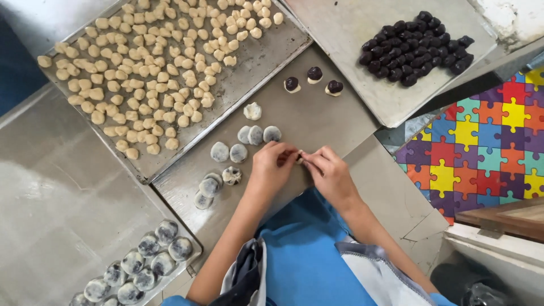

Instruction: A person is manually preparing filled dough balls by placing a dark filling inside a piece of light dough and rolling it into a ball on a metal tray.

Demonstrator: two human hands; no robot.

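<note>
Pale dough piece (pixel 298 158), pinched closed between left hand (pixel 271 170) and right hand (pixel 330 174); risk: dark filling bursting through under hard pinching.

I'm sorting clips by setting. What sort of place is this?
Probably a small bakery or pastry workshop: a metal tray of pale dough pieces, another tray with dark filling balls, and both hands, left hand and right hand, pinching a dough ball.
</note>
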